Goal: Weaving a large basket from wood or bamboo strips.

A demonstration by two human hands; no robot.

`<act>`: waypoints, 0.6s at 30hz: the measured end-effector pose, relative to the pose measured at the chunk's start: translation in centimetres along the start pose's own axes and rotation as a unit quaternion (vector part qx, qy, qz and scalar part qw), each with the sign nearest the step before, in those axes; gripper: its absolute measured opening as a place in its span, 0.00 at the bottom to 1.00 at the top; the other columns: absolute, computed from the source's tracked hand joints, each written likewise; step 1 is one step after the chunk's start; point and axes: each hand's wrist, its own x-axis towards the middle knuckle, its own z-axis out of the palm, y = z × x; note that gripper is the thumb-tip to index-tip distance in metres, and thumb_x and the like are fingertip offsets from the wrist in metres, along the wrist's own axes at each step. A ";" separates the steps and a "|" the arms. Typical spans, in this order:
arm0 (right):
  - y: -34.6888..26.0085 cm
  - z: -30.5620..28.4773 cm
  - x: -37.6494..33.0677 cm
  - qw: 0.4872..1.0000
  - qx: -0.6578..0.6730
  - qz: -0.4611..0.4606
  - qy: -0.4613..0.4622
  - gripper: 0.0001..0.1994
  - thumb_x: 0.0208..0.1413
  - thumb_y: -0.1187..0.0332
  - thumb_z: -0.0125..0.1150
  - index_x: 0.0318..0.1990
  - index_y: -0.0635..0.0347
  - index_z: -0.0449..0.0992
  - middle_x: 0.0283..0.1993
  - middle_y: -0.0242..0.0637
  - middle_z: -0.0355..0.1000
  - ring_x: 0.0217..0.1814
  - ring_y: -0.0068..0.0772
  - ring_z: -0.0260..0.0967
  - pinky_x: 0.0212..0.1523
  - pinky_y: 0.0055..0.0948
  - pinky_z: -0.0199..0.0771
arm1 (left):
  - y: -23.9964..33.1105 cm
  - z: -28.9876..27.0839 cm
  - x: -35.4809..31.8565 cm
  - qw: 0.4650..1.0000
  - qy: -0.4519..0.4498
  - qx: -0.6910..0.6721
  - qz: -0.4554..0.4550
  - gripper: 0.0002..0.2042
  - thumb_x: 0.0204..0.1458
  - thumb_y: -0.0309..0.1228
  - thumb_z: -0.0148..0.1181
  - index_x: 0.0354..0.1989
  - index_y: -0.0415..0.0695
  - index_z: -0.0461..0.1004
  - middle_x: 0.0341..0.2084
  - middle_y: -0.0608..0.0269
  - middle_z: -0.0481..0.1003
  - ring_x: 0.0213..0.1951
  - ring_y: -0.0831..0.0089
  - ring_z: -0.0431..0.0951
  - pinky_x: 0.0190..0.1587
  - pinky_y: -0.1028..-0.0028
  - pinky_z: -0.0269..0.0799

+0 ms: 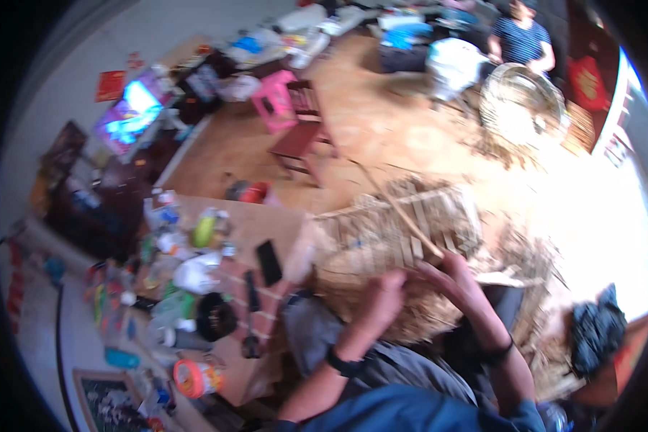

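A half-woven, straw-coloured basket (353,277) rests across my lap, with flat strips standing along its far side. My left hand (384,291) is closed at the basket's near side, and what its fingers pinch is hidden. Close beside it, my right hand (448,279) grips the lower end of a long, narrow tan strip (396,205). From there the strip slants up and left across the basket, past its far edge. Motion blur softens both hands' fingertips.
On my left, a table (237,374) carries a black phone (269,263), scissors (250,345), a tape roll (216,317) and bottles. A dark red chair (299,140) stands ahead. Loose fibre strips (529,266) and a black bag (597,331) lie right. Far right, a person (522,39) holds a round basket (523,104).
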 end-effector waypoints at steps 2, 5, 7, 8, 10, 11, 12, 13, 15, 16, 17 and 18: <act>0.8 -1.4 1.3 1.000 0.007 -0.023 0.019 0.17 0.66 0.57 0.63 0.39 0.65 0.78 0.25 0.28 0.73 0.27 0.18 0.69 0.26 0.26 0.68 | 0.1 -0.3 0.2 0.999 -0.013 0.030 -0.039 0.10 0.55 0.26 0.65 0.46 0.45 0.80 0.37 0.47 0.82 0.40 0.50 0.84 0.41 0.58 0.79; 1.8 -3.5 2.3 0.961 0.275 -0.004 0.019 0.15 0.69 0.57 0.60 0.36 0.59 0.76 0.27 0.26 0.72 0.26 0.15 0.67 0.26 0.20 0.67 | 0.8 -0.8 0.2 0.997 -0.043 0.045 -0.047 0.22 0.55 0.28 0.69 0.59 0.46 0.72 0.39 0.49 0.83 0.42 0.55 0.86 0.43 0.62 0.80; 2.0 -4.3 2.9 0.932 0.356 0.029 0.052 0.12 0.69 0.60 0.60 0.42 0.61 0.76 0.32 0.32 0.75 0.31 0.22 0.73 0.35 0.25 0.76 | 1.4 -1.0 0.2 0.996 -0.057 0.058 -0.047 0.25 0.56 0.28 0.68 0.62 0.48 0.70 0.41 0.48 0.83 0.42 0.53 0.85 0.43 0.62 0.80; 2.1 -4.4 3.4 0.919 0.374 0.077 0.098 0.12 0.69 0.61 0.60 0.46 0.62 0.75 0.35 0.34 0.77 0.34 0.25 0.76 0.39 0.27 0.80 | 1.7 -1.0 -0.1 0.995 -0.056 0.066 -0.043 0.29 0.56 0.29 0.69 0.66 0.48 0.66 0.43 0.47 0.82 0.44 0.51 0.84 0.45 0.61 0.80; 2.0 -3.8 4.5 0.929 0.367 0.011 0.054 0.12 0.70 0.62 0.58 0.47 0.62 0.74 0.37 0.35 0.76 0.39 0.28 0.78 0.44 0.29 0.81 | 2.1 -0.8 -0.5 0.995 -0.056 0.073 -0.038 0.32 0.56 0.31 0.69 0.69 0.48 0.62 0.46 0.46 0.81 0.46 0.50 0.83 0.46 0.60 0.79; 1.9 -3.3 5.2 0.933 0.358 -0.035 0.026 0.11 0.71 0.63 0.57 0.48 0.62 0.73 0.39 0.35 0.76 0.44 0.31 0.80 0.49 0.31 0.82 | 2.2 -0.7 -0.8 0.991 -0.065 0.117 -0.010 0.36 0.56 0.33 0.69 0.71 0.45 0.57 0.47 0.42 0.79 0.47 0.45 0.82 0.48 0.57 0.78; 1.8 -2.7 6.1 0.934 0.347 -0.078 -0.023 0.10 0.72 0.64 0.55 0.50 0.62 0.73 0.43 0.37 0.77 0.47 0.33 0.80 0.53 0.32 0.81 | 2.3 -0.7 -1.2 0.984 -0.075 0.160 0.019 0.40 0.56 0.36 0.69 0.74 0.42 0.53 0.48 0.38 0.78 0.47 0.41 0.80 0.49 0.54 0.76; 1.6 -2.2 7.1 0.946 0.304 -0.103 -0.048 0.10 0.72 0.65 0.55 0.51 0.62 0.73 0.43 0.38 0.78 0.47 0.33 0.80 0.53 0.32 0.82 | 2.4 -0.3 -1.6 0.979 -0.060 0.191 0.028 0.44 0.55 0.38 0.70 0.75 0.39 0.50 0.49 0.37 0.76 0.48 0.41 0.79 0.52 0.54 0.75; 1.3 -1.4 8.4 0.953 0.265 -0.130 -0.071 0.10 0.72 0.66 0.55 0.52 0.62 0.72 0.44 0.38 0.78 0.47 0.32 0.80 0.52 0.33 0.82 | 2.0 -0.3 -1.7 0.983 -0.077 0.165 -0.014 0.43 0.54 0.36 0.71 0.75 0.40 0.52 0.51 0.37 0.77 0.50 0.43 0.79 0.53 0.57 0.75; 1.1 -1.2 8.8 0.965 0.216 -0.132 -0.071 0.09 0.71 0.67 0.56 0.51 0.63 0.72 0.42 0.38 0.78 0.46 0.32 0.80 0.51 0.32 0.82 | 1.7 -0.4 -1.6 0.987 -0.078 0.133 -0.035 0.43 0.53 0.34 0.72 0.75 0.42 0.54 0.52 0.36 0.77 0.52 0.45 0.80 0.54 0.59 0.76; 0.8 -1.1 9.1 0.975 0.170 -0.122 -0.076 0.09 0.71 0.68 0.56 0.51 0.64 0.73 0.41 0.38 0.79 0.46 0.31 0.80 0.50 0.32 0.82 | 1.3 -0.8 -1.1 0.993 -0.081 0.047 -0.070 0.37 0.56 0.29 0.67 0.74 0.42 0.56 0.52 0.37 0.77 0.53 0.47 0.80 0.55 0.60 0.75; 0.6 -1.1 9.1 0.975 0.168 -0.127 -0.071 0.09 0.71 0.68 0.56 0.51 0.64 0.73 0.41 0.38 0.79 0.46 0.31 0.80 0.50 0.32 0.82 | 0.9 -1.2 -0.5 0.993 -0.093 -0.007 -0.070 0.32 0.60 0.25 0.61 0.73 0.42 0.58 0.52 0.38 0.78 0.54 0.48 0.80 0.55 0.60 0.76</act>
